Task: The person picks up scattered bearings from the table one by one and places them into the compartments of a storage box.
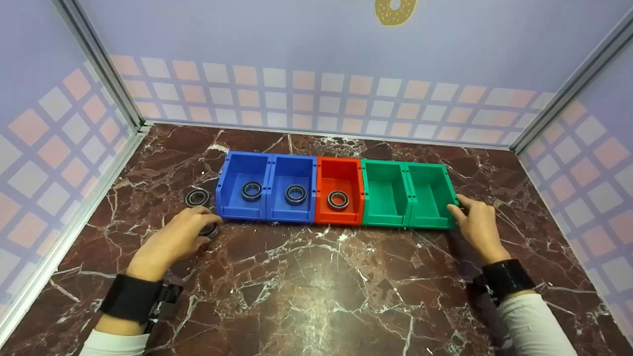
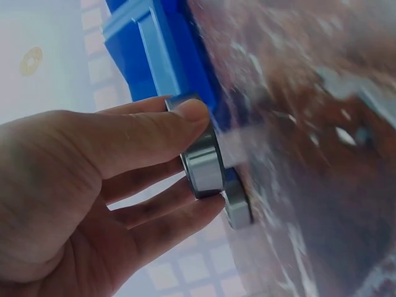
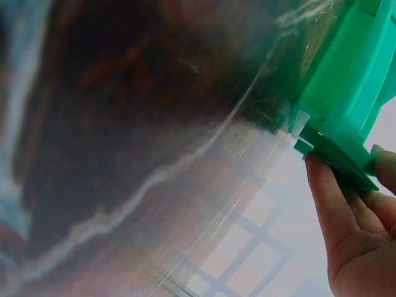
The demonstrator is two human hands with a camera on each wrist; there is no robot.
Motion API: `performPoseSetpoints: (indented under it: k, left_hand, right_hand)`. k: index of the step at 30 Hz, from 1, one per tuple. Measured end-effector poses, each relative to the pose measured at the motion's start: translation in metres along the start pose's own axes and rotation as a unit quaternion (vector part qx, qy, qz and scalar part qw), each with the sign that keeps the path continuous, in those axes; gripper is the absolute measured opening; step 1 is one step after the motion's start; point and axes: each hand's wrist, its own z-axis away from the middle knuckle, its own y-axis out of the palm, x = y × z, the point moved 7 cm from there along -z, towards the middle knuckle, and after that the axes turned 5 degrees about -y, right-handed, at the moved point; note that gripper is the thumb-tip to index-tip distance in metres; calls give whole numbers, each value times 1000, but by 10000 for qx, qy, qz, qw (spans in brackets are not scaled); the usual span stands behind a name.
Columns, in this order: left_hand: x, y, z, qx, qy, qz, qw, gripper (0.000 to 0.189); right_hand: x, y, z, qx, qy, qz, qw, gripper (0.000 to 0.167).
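My left hand (image 1: 170,240) pinches a ball bearing (image 2: 204,164), a black and silver ring, between thumb and fingers, just left of the row of bins. Another bearing (image 1: 198,198) lies on the table beyond that hand. At the row's right end, my right hand (image 1: 478,225) grips the side wall of the end green bin (image 1: 429,221), thumb on the near side and fingers along the outside. One bearing (image 1: 251,191) sits in the left blue bin (image 1: 242,213), one (image 1: 295,195) in the second blue bin (image 1: 291,215), and one (image 1: 338,200) in the red bin (image 1: 339,217).
The other green bin (image 1: 384,219) stands between the red bin and the end green one. All bins touch side by side on a dark red marbled table (image 1: 306,287). Patterned wall panels (image 1: 316,59) close off the back and both sides.
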Motion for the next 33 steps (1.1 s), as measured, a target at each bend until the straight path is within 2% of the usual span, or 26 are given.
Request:
performPoseSetpoints:
  k: [7, 12, 16, 23, 33]
  left_hand:
    - [-17, -1, -6, 59, 173, 66, 9998, 45]
    - [-23, 2, -12, 135, 337, 165, 9992, 45]
    - [-29, 7, -18, 245, 461, 50, 9986, 43]
    - [-41, 13, -27, 511, 395, 44, 9979, 45]
    - [-64, 17, -31, 531, 706, 32, 9961, 44]
  right_hand:
    - [0, 0, 0, 15, 40, 4, 10000, 34]
    - [-1, 1, 0, 32, 41, -27, 10000, 35]
    - [-1, 1, 0, 31, 75, -37, 10000, 35]
    - [-2, 2, -1, 24, 96, -23, 9999, 34]
    - [-1, 1, 0, 72, 92, -45, 9999, 37]
